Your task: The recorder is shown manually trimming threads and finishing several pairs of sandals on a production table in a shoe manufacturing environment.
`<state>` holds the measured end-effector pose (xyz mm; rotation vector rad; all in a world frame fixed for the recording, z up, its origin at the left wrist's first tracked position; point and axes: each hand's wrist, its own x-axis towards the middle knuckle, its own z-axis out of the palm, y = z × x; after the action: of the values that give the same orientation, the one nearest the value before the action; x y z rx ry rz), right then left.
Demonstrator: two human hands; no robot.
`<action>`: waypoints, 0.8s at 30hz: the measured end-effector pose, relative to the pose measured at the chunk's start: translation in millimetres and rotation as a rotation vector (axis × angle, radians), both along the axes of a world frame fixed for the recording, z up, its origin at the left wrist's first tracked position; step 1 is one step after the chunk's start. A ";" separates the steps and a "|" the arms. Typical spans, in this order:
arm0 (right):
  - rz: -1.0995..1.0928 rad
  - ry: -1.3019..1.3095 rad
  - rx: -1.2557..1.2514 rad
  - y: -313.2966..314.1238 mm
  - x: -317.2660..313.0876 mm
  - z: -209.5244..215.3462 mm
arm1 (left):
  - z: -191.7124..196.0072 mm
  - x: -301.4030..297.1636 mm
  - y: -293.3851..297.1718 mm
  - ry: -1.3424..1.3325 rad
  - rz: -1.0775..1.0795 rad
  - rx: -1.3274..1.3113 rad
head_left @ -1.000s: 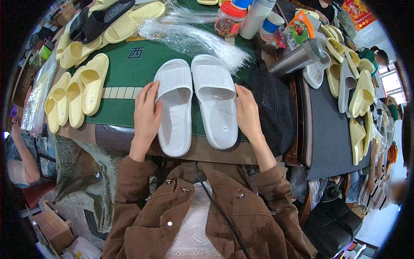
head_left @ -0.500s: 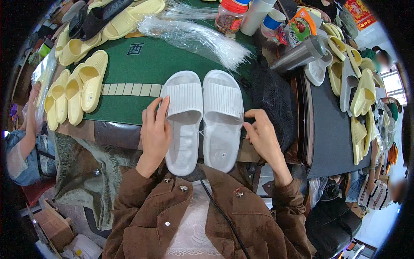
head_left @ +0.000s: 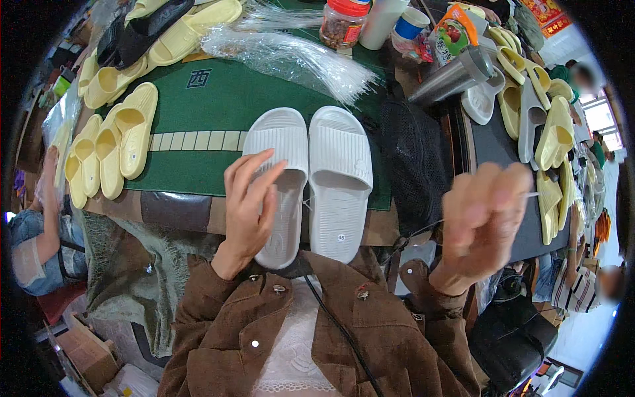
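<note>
— While I watch the head view, what is each hand doing?

— I see the left hand (head_left: 250, 202) lying flat, fingers spread loosely, on the left white slide sandal (head_left: 281, 175); it grips nothing. The right white slide sandal (head_left: 339, 178) lies touching the first, both on the near edge of the green mat (head_left: 205, 119), heels hanging over the table edge toward the brown jacket (head_left: 370, 331).

— And the right hand?

— The right hand (head_left: 479, 221) is raised off the table to the right, blurred, fingers curled; a thin pale strand shows at the fingertips (I cannot tell if it is pinched).

— Any packages or labels?

— A small round sticker (head_left: 341, 237) sits on the right sandal's heel. At the far edge stand a clear jar with a red lid (head_left: 342, 23), a white cup with a blue band (head_left: 409, 23) and an orange-and-green snack pouch (head_left: 453, 33). Clear plastic sleeves (head_left: 291, 59) lie across the mat's top, a steel flask (head_left: 453, 76) on its side beside them. Pale yellow sandals (head_left: 112, 152) line the left.
</note>
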<state>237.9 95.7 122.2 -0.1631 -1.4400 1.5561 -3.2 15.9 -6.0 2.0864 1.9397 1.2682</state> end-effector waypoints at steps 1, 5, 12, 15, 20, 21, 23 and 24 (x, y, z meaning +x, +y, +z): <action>0.041 0.220 -0.055 2.5 -1.8 0.9 | 6.2 3.3 3.4 0.012 -0.080 0.027; -0.014 0.654 -0.348 0.5 -16.4 -14.3 | 29.7 23.6 18.4 0.075 -0.269 0.057; -0.325 0.182 -0.399 14.3 -16.9 -70.8 | 39.9 32.0 18.2 -0.358 -0.565 0.205; -0.360 0.064 -0.423 17.5 -3.5 -86.4 | 41.6 22.9 11.6 -0.976 -0.630 0.306; -0.402 -0.052 -0.409 16.7 12.5 -93.1 | 55.0 -22.7 1.7 -1.046 -0.572 0.063; -0.387 -0.041 -0.392 16.9 14.5 -91.8 | 55.1 -28.7 0.7 -1.094 -0.576 -0.081; -0.371 -0.168 -0.351 16.7 18.5 -87.1 | 50.5 -29.7 -0.8 -1.062 -0.638 -0.270; -0.363 -0.239 -0.352 14.4 15.9 -87.1 | 48.4 -28.7 -1.3 -1.023 -0.695 -0.455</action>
<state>253.9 110.0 35.1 -0.7983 -1.2165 1.5051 -31.9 14.5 42.4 1.2492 0.8336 1.1799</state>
